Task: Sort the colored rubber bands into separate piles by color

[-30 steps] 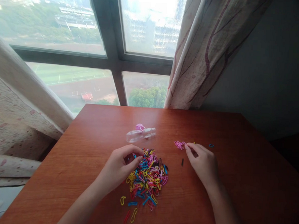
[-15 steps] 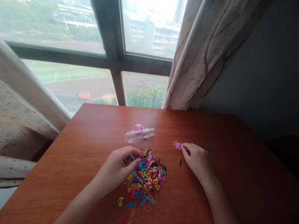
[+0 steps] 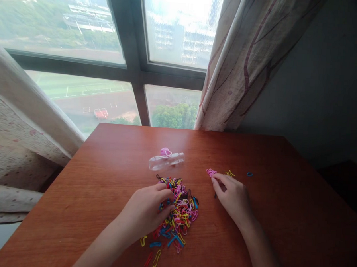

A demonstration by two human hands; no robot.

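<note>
A heap of small coloured rubber bands (image 3: 182, 213) in pink, yellow, red, blue and black lies on the wooden table. My left hand (image 3: 150, 209) is over the heap's left side, thumb and forefinger apart above the bands. My right hand (image 3: 233, 194) touches the near edge of a little pink rubber band cluster (image 3: 210, 172). Its thumb and forefinger are pinched together; whether a band is between them is too small to tell. Just beyond that hand lie a few yellow rubber bands (image 3: 230, 173), with a lone blue band (image 3: 249, 174) further right.
A clear plastic bottle (image 3: 162, 161) lies on its side behind the heap, with a pink looped object (image 3: 166, 152) against it. Loose bands, including a yellow one (image 3: 156, 258), lie at the near side. Window and curtains (image 3: 229, 72) border the table's (image 3: 105, 153) far edge.
My left hand has moved down and slightly right over the heap, uncovering a black band at its top. My right hand has shifted left and slightly nearer, revealing the yellow bands.
</note>
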